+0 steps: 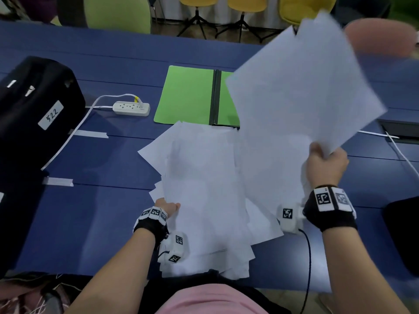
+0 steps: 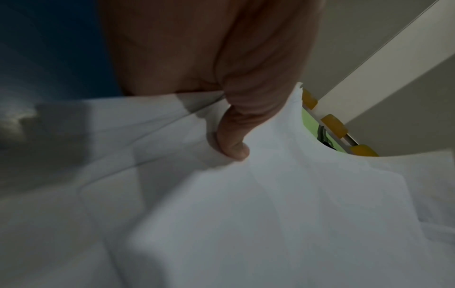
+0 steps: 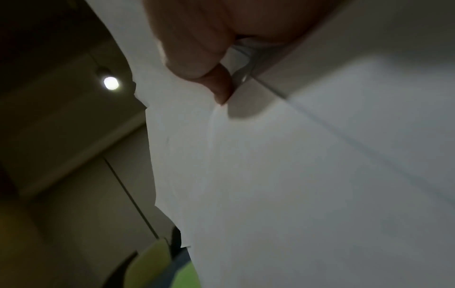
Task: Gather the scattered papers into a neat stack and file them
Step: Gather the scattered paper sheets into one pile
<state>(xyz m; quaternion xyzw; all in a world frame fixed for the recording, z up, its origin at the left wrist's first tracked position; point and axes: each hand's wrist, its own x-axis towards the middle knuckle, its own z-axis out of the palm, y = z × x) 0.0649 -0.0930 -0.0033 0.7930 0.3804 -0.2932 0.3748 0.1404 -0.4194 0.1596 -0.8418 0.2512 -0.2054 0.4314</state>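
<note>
The sheets I hold up in my right hand (image 1: 326, 165) hang above and to the right of the loose pile of papers (image 1: 204, 189) on the blue table (image 1: 90, 223), their long axis tilted up and away to the far right, so they must come down and left to join it; the open green folder (image 1: 188, 96) lies just beyond the pile. My right thumb and fingers are closed in a pinch on the near corner of those raised sheets (image 1: 301, 82). My left hand (image 1: 166, 207), the nearer one to the pile, grips its left edge with the thumb (image 2: 236, 136) pressed on top.
</note>
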